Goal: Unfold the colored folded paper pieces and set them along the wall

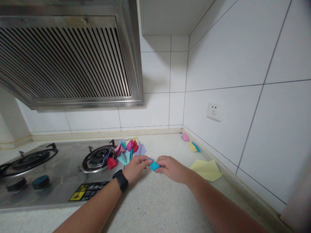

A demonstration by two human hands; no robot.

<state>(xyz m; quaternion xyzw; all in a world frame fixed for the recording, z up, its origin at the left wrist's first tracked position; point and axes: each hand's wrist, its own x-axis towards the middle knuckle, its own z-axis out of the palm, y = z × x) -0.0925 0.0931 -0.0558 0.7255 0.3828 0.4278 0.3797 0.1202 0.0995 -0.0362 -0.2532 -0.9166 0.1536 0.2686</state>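
One left hand, one small blue paper, one right hand: both hands pinch the paper between thumbs and fingers over the desk.

At left, the hob bears a black-and-yellow label, its print too small to read; the dark watch shows no legible brand. A heap of coloured paper overlaps the hob's right edge. The blue paper looks folded; a clean crease probably calls for a steady left pinch, aligned edges and firm right-thumb pressure. Farther right lies a yellow sheet.

Small bright-blue folded paper in the grip of left hand and right hand
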